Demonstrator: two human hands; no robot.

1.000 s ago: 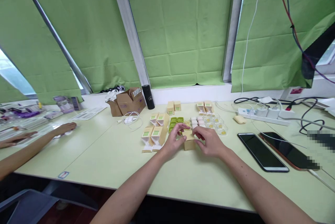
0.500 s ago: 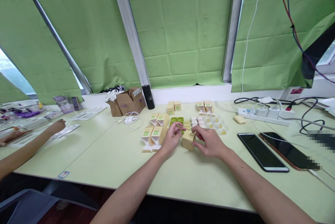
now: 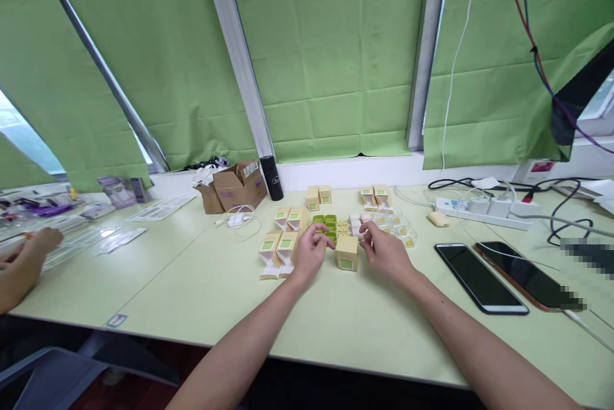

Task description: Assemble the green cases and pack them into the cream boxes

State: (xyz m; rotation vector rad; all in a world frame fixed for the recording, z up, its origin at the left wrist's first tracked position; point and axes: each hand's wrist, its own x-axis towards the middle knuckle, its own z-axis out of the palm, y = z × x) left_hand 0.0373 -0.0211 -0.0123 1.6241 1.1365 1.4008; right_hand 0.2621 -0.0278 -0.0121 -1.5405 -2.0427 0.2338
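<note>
A small closed kraft cardboard box (image 3: 347, 251) with a green window on its front stands upright on the table. My left hand (image 3: 311, 250) is just left of it, fingers loosely bent and apart, the fingertips close to its side. On the other side is my right hand (image 3: 385, 250), its thumb and fingers slightly bent beside the box's right edge. Neither hand is gripping the box. Behind it are a green tray (image 3: 325, 226) with square cups, small yellow pieces (image 3: 343, 227), white pieces (image 3: 355, 223) and a clear plastic tray (image 3: 396, 224) with yellow bits.
Several unfolded window boxes (image 3: 278, 249) lie left of my left hand. Closed small boxes (image 3: 319, 196) and open ones (image 3: 377, 197) stand behind. Two phones (image 3: 481, 279) and a power strip (image 3: 484, 208) are at right. A co-worker's hand (image 3: 45, 244) is at far left.
The small box has turned so its green window faces me and now stands level. Both hands have moved outward from it. The co-worker's arm has drawn back to the left.
</note>
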